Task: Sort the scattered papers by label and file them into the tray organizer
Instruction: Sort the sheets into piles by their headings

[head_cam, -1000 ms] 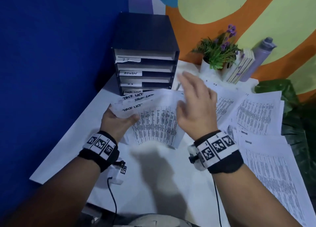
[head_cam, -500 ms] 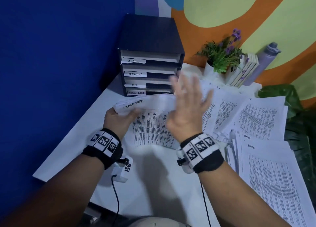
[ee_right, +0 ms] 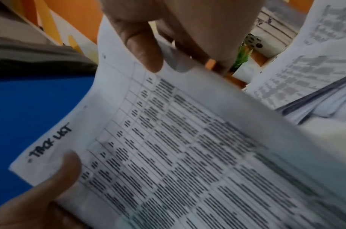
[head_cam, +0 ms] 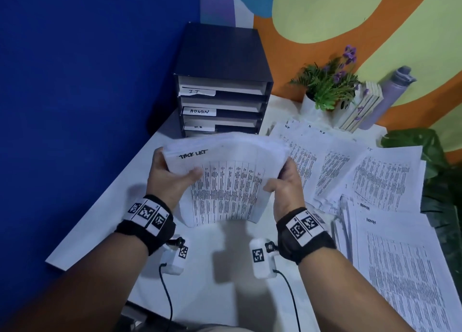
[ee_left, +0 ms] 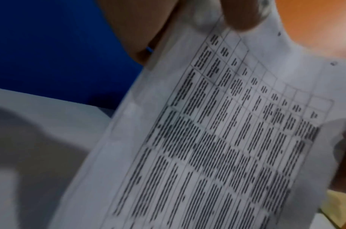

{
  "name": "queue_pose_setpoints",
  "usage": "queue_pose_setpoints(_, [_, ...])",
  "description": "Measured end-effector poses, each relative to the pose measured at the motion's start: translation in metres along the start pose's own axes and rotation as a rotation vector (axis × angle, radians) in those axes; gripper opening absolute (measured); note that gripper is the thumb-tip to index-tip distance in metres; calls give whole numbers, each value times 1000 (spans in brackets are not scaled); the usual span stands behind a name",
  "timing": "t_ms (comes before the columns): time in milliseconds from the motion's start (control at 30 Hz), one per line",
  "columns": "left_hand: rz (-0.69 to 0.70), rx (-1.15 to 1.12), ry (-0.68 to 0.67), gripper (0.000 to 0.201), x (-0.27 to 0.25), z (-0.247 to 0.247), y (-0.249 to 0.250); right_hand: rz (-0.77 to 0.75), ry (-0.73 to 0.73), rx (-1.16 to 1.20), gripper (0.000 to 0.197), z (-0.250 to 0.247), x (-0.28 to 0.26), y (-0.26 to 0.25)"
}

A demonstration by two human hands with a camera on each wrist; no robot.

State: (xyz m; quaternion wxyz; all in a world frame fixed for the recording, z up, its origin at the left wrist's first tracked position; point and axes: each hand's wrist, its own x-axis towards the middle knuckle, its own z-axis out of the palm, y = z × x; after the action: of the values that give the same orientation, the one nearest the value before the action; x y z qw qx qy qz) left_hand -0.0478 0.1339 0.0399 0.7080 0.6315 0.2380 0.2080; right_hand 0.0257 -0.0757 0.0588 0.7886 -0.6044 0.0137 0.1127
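Observation:
I hold a squared stack of printed sheets marked TASK LIST [head_cam: 225, 176] above the white table, just in front of the black tray organizer [head_cam: 222, 81]. My left hand [head_cam: 172, 176] grips the stack's left edge, thumb on top. My right hand [head_cam: 282, 179] grips its right edge, thumb on top, fingers underneath. The same stack fills the left wrist view [ee_left: 217, 131] and the right wrist view [ee_right: 187, 147]. The organizer's trays read IT, ADMIN and H.R; the stack hides the bottom tray.
Loose sheets [head_cam: 362, 171] lie fanned over the table's right half, and an ADMIN pile [head_cam: 400, 269] sits at the near right. A potted plant [head_cam: 325, 86], books [head_cam: 360, 109] and a purple bottle [head_cam: 390, 94] stand at the back. A blue wall [head_cam: 87, 94] runs along the left.
The fanned TASK LIST sheets have been gathered into one even stack. My right hand, open and hovering over them before, has come down and gripped the right edge.

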Motion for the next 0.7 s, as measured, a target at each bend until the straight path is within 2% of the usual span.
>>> queue_pose_setpoints(67, [-63,80,-72,63,1,-5,-11,47,-36,-37,66,0,1,3])
queue_pose_setpoints(200, [-101,129,-12,29,3,-4,-19,41,8,-29,66,10,3,4])
queue_pose_setpoints(367, [-22,48,-16,33,1,4,-6,-63,31,-22,68,16,-1,2])
queue_pose_setpoints(500, [-101,112,-59,44,-7,-2,-17,-54,-9,-55,65,11,-4,7])
queue_pose_setpoints(600, [-163,255,-96,36,-9,-5,-32,8,-4,-60,56,12,4,10])
queue_pose_setpoints(700, [-170,302,-52,24,-7,-6,-35,17,-24,-144,49,13,18,9])
